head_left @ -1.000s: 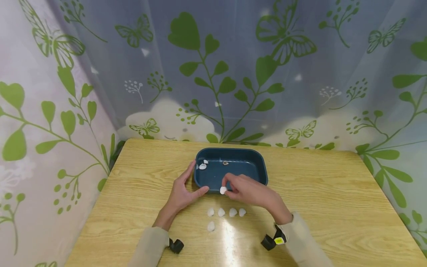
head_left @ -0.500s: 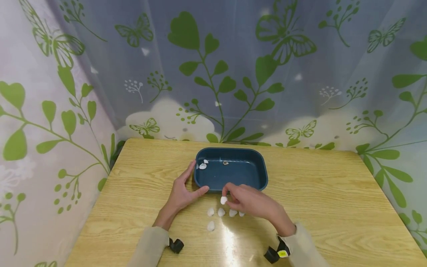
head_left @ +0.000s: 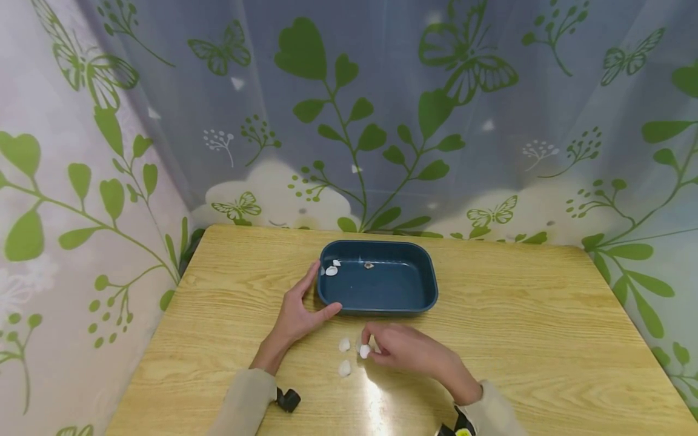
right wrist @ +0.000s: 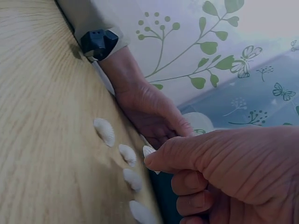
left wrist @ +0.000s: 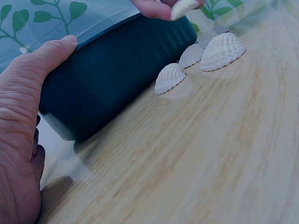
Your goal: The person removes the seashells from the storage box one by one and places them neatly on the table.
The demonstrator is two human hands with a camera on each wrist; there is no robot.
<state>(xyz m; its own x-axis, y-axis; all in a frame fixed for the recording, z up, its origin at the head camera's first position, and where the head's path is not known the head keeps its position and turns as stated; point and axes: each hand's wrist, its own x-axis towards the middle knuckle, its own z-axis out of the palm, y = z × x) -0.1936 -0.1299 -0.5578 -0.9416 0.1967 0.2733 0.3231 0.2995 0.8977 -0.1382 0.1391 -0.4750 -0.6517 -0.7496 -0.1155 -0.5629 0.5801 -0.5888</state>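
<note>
On the left, the left hand [head_left: 297,312] is spread, thumb and fingers against one blue basin [head_left: 376,312]. Inside lie two white shells [head_left: 331,270] at its left end and one brownish piece [head_left: 369,266] farther right. Nearer, five loose shells [left wrist: 223,51] sit on the surface [head_left: 545,339]; above them, the right hand [head_left: 406,350] pinches one white shell [head_left: 365,351].

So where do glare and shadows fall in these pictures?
Head: a bright glare streak on the table, plus soft shadow by the right hand; left wrist: darker shadows by the blue tub and left hand; right wrist: the curtain brightens toward the upper right.
</note>
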